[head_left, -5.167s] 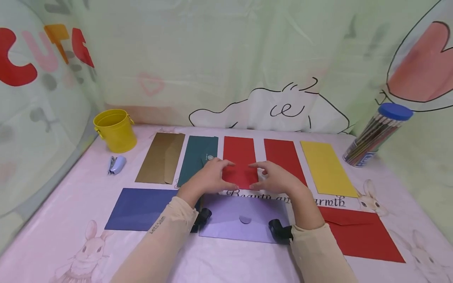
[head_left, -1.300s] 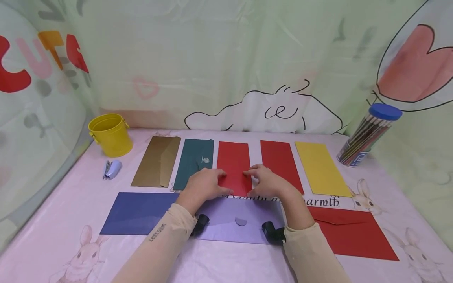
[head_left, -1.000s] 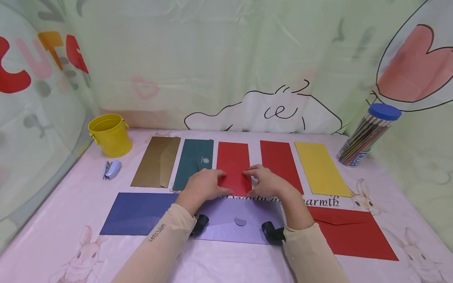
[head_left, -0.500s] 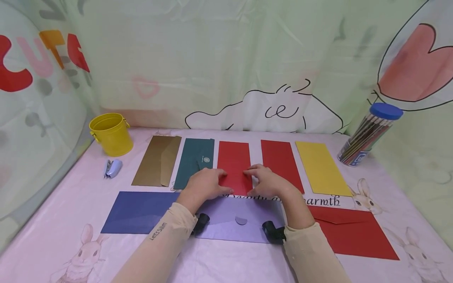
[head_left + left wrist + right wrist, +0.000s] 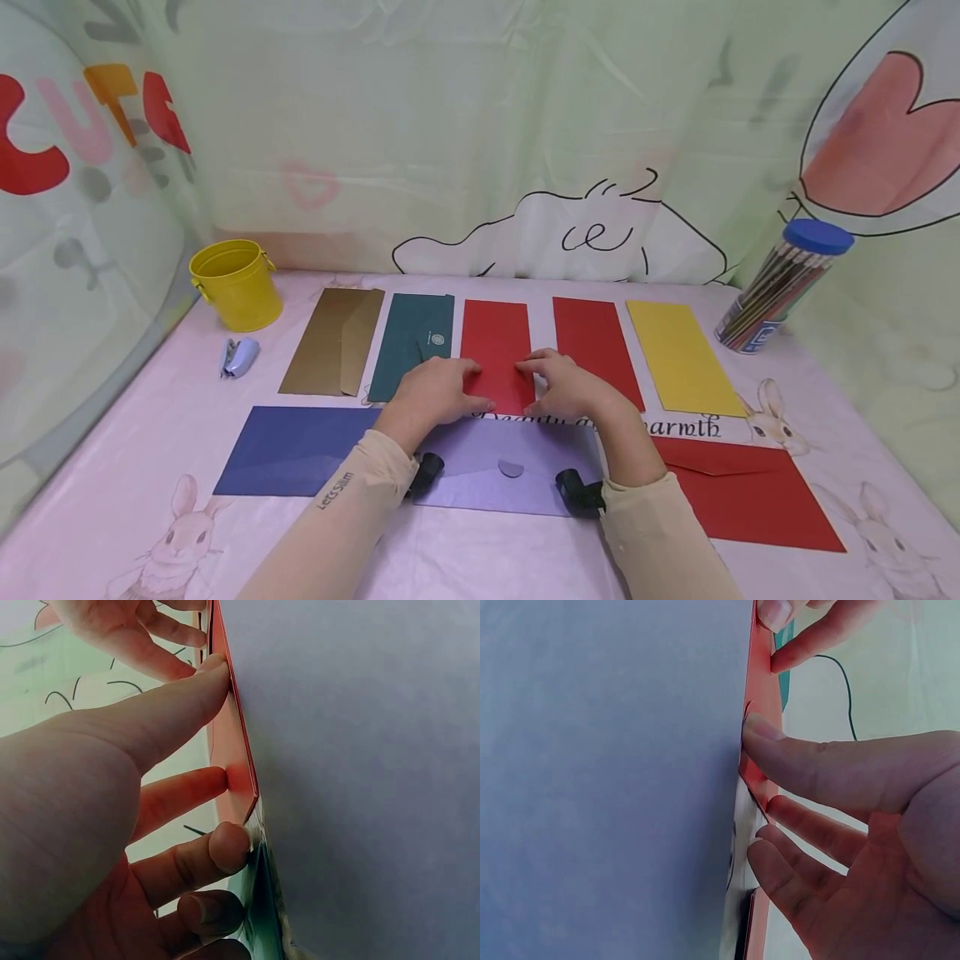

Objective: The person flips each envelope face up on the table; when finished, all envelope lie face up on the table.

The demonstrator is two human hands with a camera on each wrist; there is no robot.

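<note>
Both hands rest at the near end of a red envelope, which lies flat in the middle of the back row. My left hand touches its left side with thumb and index fingertip; my right hand does the same on the right. In the left wrist view the thumb presses the envelope's face while the other fingers spread beside it. The right wrist view shows the right thumb at the envelope's near edge. A lilac envelope with a half-round tab lies under the wrists.
Beside it lie gold, green, red and yellow envelopes. Nearer are a blue envelope and a red one. A yellow bucket, a small stapler and a pencil tub stand behind.
Since the earliest frame both hands have come down onto the red envelope's near end, and the head view has shifted slightly. Over the last second the hands stay still.
</note>
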